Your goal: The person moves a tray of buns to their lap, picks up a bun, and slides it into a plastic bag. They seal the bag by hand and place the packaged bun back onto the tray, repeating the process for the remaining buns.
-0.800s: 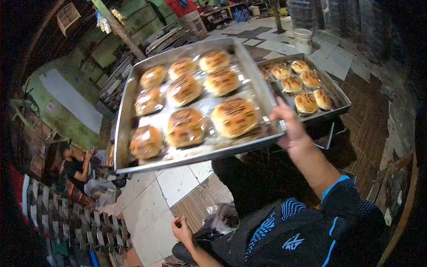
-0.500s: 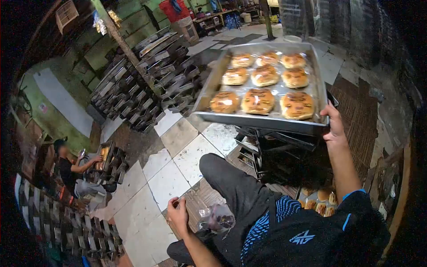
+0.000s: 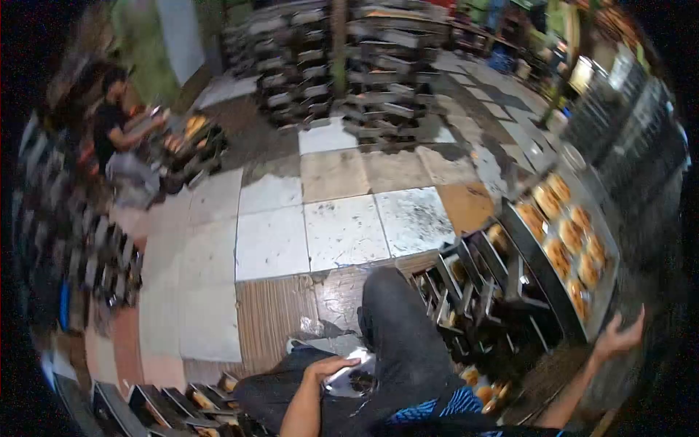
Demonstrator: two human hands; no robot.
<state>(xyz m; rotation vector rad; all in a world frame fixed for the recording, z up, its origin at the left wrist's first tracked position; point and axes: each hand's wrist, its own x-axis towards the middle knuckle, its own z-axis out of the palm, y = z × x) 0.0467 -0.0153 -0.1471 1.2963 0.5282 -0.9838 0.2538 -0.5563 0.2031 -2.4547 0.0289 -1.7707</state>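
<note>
A metal tray [image 3: 545,273] of browned buns [image 3: 570,234] in clear wrapping sits tilted in view on top of a stack of trays at the right. Just off its near corner is my right hand [image 3: 619,339], open with fingers apart and nothing in it. Low in the middle, a clear plastic bag [image 3: 357,382] with something dark inside lies at my lap. My left hand [image 3: 331,368] has its fingers closed on the upper edge of this bag; motion blur softens the detail.
Stacked trays [image 3: 484,291] stand beside my right knee, with more buns [image 3: 484,386] low behind them. Further stacks [image 3: 386,73] rise at the back, and trays [image 3: 156,408] line the lower left. A co-worker [image 3: 124,138] sits at the left beside a tray.
My right hand has let go of the bun tray, which now rests on the stack at the right. My left hand has moved onto the plastic bag. The view has turned.
</note>
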